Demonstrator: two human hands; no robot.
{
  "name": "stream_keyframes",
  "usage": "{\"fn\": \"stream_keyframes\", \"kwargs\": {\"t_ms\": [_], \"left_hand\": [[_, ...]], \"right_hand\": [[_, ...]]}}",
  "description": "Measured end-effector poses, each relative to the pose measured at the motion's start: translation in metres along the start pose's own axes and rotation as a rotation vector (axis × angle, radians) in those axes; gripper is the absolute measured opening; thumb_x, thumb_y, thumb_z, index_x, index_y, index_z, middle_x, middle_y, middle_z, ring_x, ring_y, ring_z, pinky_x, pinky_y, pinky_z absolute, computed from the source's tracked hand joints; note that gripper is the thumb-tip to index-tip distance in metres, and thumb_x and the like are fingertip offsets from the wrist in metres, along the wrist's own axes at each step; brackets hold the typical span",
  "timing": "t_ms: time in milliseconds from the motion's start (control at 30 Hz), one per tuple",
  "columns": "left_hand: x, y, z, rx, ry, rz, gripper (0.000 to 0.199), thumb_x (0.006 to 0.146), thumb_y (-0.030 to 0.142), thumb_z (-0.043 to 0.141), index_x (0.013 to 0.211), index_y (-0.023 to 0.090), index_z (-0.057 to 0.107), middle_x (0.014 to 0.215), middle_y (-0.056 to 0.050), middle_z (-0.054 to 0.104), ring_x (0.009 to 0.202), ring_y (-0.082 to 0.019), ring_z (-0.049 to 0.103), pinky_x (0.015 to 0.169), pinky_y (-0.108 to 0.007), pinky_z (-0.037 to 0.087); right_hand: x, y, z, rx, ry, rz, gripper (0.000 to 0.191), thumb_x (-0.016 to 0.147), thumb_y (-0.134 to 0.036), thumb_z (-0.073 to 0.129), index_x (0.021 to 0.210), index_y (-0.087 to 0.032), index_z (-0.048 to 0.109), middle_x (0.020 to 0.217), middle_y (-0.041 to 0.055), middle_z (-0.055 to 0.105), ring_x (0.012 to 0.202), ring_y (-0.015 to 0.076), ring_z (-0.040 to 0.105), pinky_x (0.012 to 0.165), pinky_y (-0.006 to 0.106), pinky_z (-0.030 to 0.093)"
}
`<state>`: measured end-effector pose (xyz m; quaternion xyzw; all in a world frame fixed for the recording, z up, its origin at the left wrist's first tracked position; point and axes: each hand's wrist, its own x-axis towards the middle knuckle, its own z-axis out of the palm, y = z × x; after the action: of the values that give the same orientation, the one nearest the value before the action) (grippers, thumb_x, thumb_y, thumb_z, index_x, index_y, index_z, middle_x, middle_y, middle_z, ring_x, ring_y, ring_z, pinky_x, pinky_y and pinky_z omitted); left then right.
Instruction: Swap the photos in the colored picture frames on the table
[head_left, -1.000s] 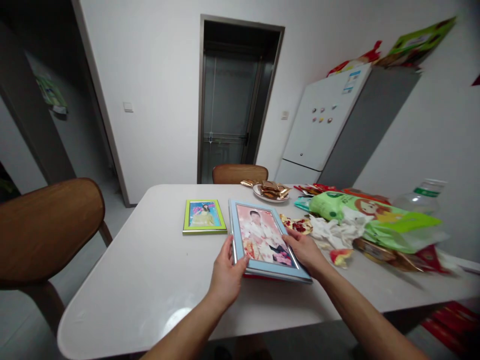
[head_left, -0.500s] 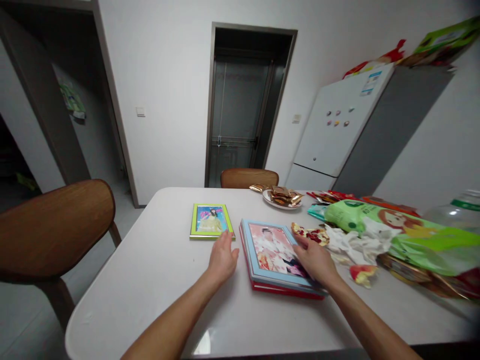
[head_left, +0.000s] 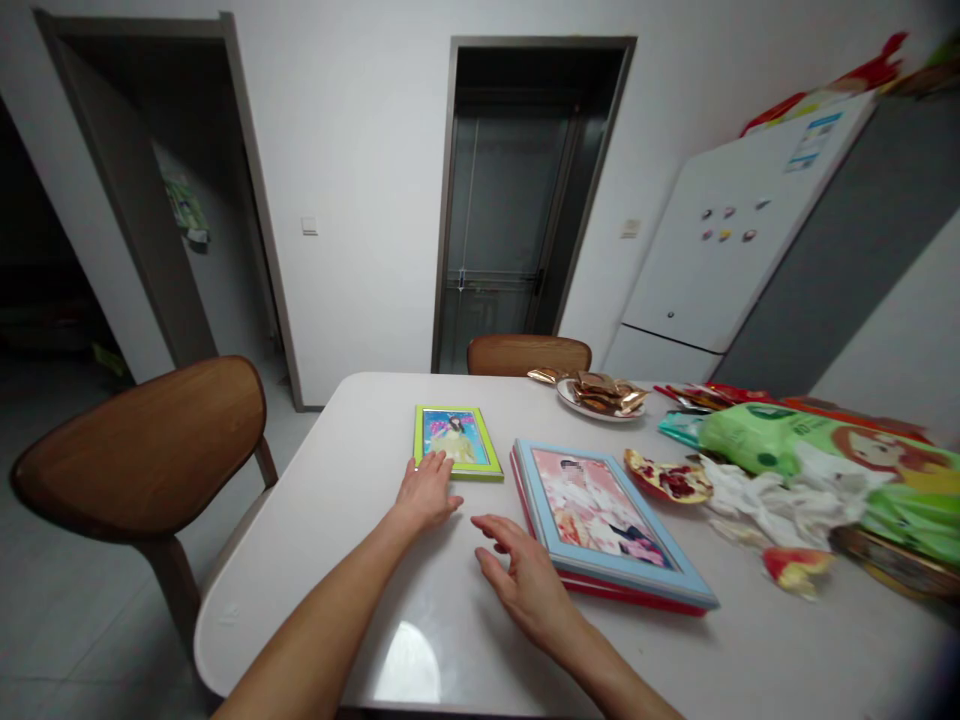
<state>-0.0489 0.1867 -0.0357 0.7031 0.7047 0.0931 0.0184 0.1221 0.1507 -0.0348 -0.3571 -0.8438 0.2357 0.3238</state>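
Observation:
A small photo frame (head_left: 489,440) with a lime-green border lies flat on the white table (head_left: 315,560). My left hand (head_left: 427,492) is at its near left corner, fingers stretched over the edge; I cannot tell whether they touch it. To the right lies a larger light-blue photo frame (head_left: 637,565), stacked on something red (head_left: 630,594). My right hand (head_left: 525,580) hovers just left of that stack, fingers apart and curved, holding nothing.
Beyond the stack are a piece of pomegranate (head_left: 667,478), crumpled tissues (head_left: 780,500), a green tissue pack (head_left: 757,435) and a peel piece (head_left: 796,568). A plate (head_left: 574,402) of gold-wrapped snacks stands at the back. Wooden chairs (head_left: 142,450) flank the table.
My right hand has left the blue frame's right side and moved left across it. My left hand has shifted to the green frame's near left corner. The view has turned slightly left.

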Motion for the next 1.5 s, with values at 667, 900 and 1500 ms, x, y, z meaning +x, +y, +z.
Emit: {"fn": "stream_keyframes", "kwargs": {"t_ms": [667, 900, 1500], "left_hand": [[-0.158, 0.035, -0.005, -0.196, 0.02, 0.066, 0.076, 0.042, 0.045, 0.074, 0.106, 0.014, 0.046, 0.117, -0.015, 0.046, 0.109, -0.033, 0.04, 0.097, -0.051, 0.022], [-0.163, 0.044, 0.009, -0.259, 0.111, 0.105, 0.045, 0.049, 0.028, 0.073, 0.087, 0.017, 0.05, 0.101, -0.008, 0.054, 0.094, -0.028, 0.048, 0.085, -0.047, 0.037], [-0.167, 0.014, -0.027, -1.136, 0.456, -0.422, 0.064, 0.066, 0.027, 0.053, 0.122, 0.018, 0.022, 0.112, -0.008, 0.054, 0.098, -0.02, 0.055, 0.083, -0.033, 0.045]], "right_hand": [[-0.012, 0.026, 0.028, 0.104, 0.157, 0.207, 0.051, 0.074, -0.031, 0.042, 0.122, -0.012, 0.039, 0.123, 0.0123, 0.045, 0.114, 0.0216, 0.04, 0.097, 0.039, 0.03], [-0.027, 0.023, 0.018, 0.423, 0.144, 0.359, 0.053, 0.077, -0.038, 0.042, 0.125, -0.014, 0.035, 0.126, 0.0126, 0.042, 0.11, 0.0204, 0.045, 0.089, 0.036, 0.04], [-0.009, -0.027, 0.037, 0.071, -0.067, -0.014, 0.038, 0.07, -0.022, 0.049, 0.108, -0.017, 0.055, 0.118, 0.0112, 0.048, 0.111, 0.0226, 0.042, 0.095, 0.041, 0.032]]}}
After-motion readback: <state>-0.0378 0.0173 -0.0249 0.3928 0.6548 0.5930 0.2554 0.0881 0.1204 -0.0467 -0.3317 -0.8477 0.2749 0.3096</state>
